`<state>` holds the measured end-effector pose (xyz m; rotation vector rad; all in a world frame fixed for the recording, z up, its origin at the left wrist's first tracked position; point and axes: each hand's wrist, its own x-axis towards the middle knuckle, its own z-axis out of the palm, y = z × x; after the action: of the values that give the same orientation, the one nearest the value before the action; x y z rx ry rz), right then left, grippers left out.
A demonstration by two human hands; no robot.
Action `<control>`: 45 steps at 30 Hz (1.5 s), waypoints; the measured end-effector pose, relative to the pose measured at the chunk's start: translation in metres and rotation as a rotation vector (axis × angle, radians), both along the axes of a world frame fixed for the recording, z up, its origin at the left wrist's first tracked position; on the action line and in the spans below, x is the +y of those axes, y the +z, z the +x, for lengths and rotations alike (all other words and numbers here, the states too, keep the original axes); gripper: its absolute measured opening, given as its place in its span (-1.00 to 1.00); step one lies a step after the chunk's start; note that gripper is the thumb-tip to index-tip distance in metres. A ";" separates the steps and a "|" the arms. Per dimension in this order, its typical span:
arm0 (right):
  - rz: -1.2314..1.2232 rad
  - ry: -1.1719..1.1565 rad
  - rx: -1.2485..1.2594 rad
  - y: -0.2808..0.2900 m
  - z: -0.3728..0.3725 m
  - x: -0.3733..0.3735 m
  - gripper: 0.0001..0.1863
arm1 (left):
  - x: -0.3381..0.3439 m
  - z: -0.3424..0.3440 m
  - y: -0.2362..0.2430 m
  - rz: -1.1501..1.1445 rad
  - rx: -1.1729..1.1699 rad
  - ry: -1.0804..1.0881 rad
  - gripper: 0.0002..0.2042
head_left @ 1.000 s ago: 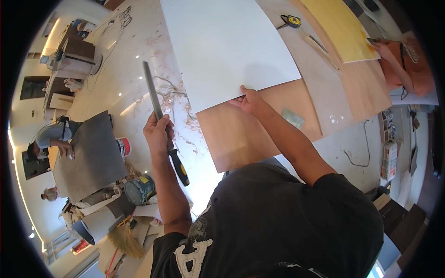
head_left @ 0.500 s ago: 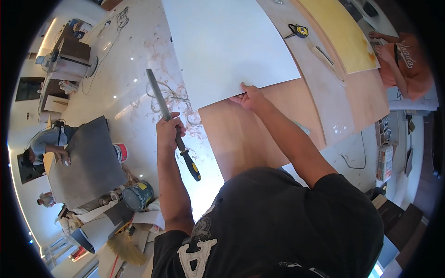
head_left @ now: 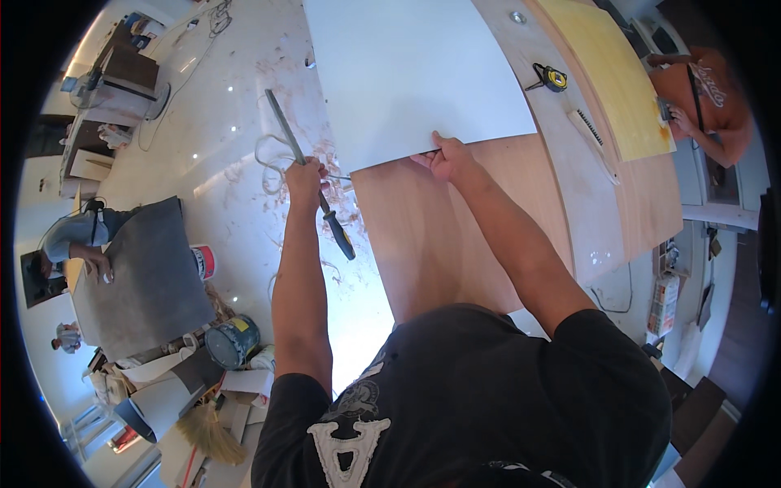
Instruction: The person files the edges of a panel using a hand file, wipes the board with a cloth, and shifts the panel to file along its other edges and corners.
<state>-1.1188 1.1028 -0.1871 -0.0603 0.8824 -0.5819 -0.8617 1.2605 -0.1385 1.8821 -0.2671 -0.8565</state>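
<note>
My left hand [head_left: 305, 180] is closed around a long flat file [head_left: 285, 124], its grey blade slanting up to the left and its black-and-yellow handle trailing below the fist. The file is held in the air, left of a white panel [head_left: 423, 73], close to that panel's near left corner. On the panel's near edge, my right hand [head_left: 449, 161] pinches with the thumb on top; the fingers underneath are partly hidden. Beneath the panel lies a larger tan wooden board [head_left: 464, 236].
A tape measure [head_left: 555, 79] and a brush [head_left: 587, 128] lie right of the panel, beside a yellow board [head_left: 606, 73]. A person [head_left: 720, 106] works there. At left another person handles a dark grey sheet [head_left: 146, 285]. Buckets [head_left: 232, 342] and a broom [head_left: 211, 431] stand lower left.
My left hand has moved the file farther forward, nearer the panel's corner. My right hand keeps its hold on the panel's edge. The whole view has shifted slightly.
</note>
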 end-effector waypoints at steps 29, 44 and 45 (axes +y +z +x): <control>0.058 -0.080 0.039 0.008 0.081 -0.131 -0.67 | -0.193 0.087 -0.063 0.045 -0.179 -0.147 -0.75; -0.267 0.413 0.180 0.018 0.066 -0.162 -0.47 | -0.253 0.124 -0.071 0.283 -0.789 -0.271 -0.59; -0.313 0.604 0.279 0.027 0.046 -0.168 -0.44 | -0.255 0.121 -0.066 0.277 -0.760 -0.250 -0.58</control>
<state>-1.0732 0.9350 -0.1601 -0.6821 0.9769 -0.1378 -0.7403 1.0052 -0.2044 2.4130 -0.8990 -0.3009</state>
